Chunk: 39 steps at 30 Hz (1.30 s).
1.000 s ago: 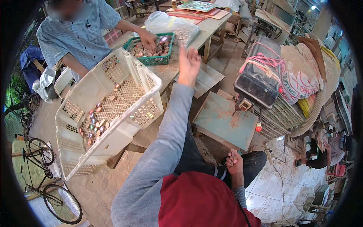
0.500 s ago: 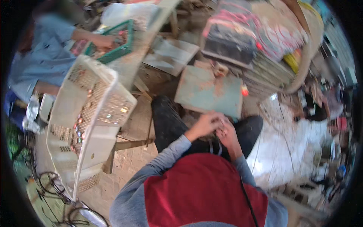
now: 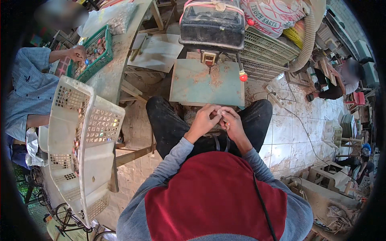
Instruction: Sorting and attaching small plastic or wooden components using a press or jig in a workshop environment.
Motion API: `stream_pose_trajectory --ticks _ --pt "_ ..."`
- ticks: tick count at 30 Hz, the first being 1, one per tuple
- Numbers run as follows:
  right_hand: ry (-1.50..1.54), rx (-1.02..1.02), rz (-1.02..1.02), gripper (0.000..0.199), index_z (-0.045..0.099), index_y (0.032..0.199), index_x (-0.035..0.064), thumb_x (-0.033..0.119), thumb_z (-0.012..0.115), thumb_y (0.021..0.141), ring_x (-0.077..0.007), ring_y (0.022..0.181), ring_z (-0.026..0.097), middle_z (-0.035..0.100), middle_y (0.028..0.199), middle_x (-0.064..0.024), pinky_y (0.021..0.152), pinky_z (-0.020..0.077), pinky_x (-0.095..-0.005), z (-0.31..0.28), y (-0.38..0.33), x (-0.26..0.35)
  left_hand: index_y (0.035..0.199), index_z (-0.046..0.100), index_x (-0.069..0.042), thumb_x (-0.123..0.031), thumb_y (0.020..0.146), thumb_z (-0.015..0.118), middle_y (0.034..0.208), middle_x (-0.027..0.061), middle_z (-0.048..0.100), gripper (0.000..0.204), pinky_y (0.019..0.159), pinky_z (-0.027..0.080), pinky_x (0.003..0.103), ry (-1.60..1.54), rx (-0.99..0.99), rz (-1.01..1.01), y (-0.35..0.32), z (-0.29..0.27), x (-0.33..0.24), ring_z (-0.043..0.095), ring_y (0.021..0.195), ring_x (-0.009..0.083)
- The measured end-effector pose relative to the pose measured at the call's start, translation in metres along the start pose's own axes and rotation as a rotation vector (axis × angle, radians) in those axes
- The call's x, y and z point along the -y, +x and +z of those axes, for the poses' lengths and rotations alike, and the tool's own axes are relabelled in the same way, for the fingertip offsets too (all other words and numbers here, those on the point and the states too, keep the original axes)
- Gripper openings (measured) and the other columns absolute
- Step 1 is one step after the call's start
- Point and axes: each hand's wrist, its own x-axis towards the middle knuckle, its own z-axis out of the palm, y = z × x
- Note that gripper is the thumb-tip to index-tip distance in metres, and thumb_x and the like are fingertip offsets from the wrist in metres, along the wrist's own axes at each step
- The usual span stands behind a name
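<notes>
My left hand (image 3: pixel 202 123) and my right hand (image 3: pixel 234 125) meet above my lap, fingertips close together. Between them is a small pale, roundish piece (image 3: pixel 219 113), mostly covered by the fingers; its exact kind is too small to tell. Both hands are closed, thumbs and forefingers pinching around the piece. Just beyond my hands lies the blue-green board (image 3: pixel 207 90) of a drill press, strewn with wood dust. Above the board, the machine's dark head (image 3: pixel 212 28) carries a lever tipped with a red ball (image 3: pixel 243 76).
On my left stands a white perforated plastic basket (image 3: pixel 98 160) holding small colourful pieces. Past it, a person's hand (image 3: pixel 77 53) reaches into a green basket (image 3: pixel 108 50) on a bench. Cables (image 3: pixel 299 118) cross the tiled floor on the right, where another person (image 3: pixel 337 82) sits farther off.
The view has shifted and sharpened, bringing the drill press head fully into sight. My hands have gone from clasped together to fingertips pinching the small piece.
</notes>
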Motion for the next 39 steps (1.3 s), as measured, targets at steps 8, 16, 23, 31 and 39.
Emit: stream_pose_trajectory --ticks 8,16,23,31,39 --pt "0.382 -0.167 0.319 0.017 0.061 0.096 0.0085 0.025 0.064 0.093 -0.0152 0.061 0.054 0.061 0.081 -0.0043 0.048 0.0395 -0.0265 -0.027 0.014 -0.018 0.126 0.061 -0.003 -0.01 0.08 0.072 0.099 0.0123 0.062 0.048 0.085 0.048 0.041 0.259 -0.272 -0.009 0.056 -0.01 0.077 0.06 0.094 0.0327" --pt "0.7 -0.13 0.402 0.016 0.062 0.092 0.0075 0.024 0.062 0.094 -0.0156 0.064 0.056 0.061 0.081 -0.0048 0.051 0.0465 -0.0278 -0.052 0.008 -0.025 0.129 0.059 -0.007 -0.017 0.077 0.076 0.102 0.0095 0.064 0.056 0.089 0.043 0.044 0.393 -0.261 -0.01 0.092 -0.011 0.133 0.056 0.101 0.0324" --pt "0.691 -0.207 0.341 0.02 0.058 0.085 0.0103 0.027 0.062 0.096 -0.0163 0.064 0.056 0.061 0.081 -0.0041 0.049 0.0437 -0.0262 -0.044 0.009 0.004 0.108 0.072 -0.008 -0.019 0.076 0.08 0.097 0.0111 0.063 0.035 0.08 0.05 0.039 0.428 -0.212 0.03 0.1 -0.019 0.138 0.062 0.089 0.0295" --pt "0.477 -0.21 -0.008 0.031 0.058 0.085 0.0109 0.039 0.063 0.096 -0.0146 0.061 0.053 0.056 0.076 -0.0022 0.044 0.0353 -0.0242 -0.023 0.015 0.092 0.099 0.074 -0.01 -0.029 0.078 0.078 0.091 0.0087 0.065 0.028 0.079 0.046 0.044 0.57 -0.348 0.089 0.136 -0.011 0.145 0.063 0.083 0.0282" --pt "-0.505 -0.329 -0.347 0.036 0.069 0.114 0.0036 0.034 0.064 0.096 -0.0048 0.053 0.047 0.055 0.068 0.0016 0.048 0.035 -0.0221 0.003 0.019 0.146 0.096 0.073 -0.008 -0.03 0.077 0.079 0.089 0.0055 0.065 0.029 0.083 0.041 0.048 0.575 -0.364 0.022 0.142 -0.01 0.14 0.063 0.085 0.0277"
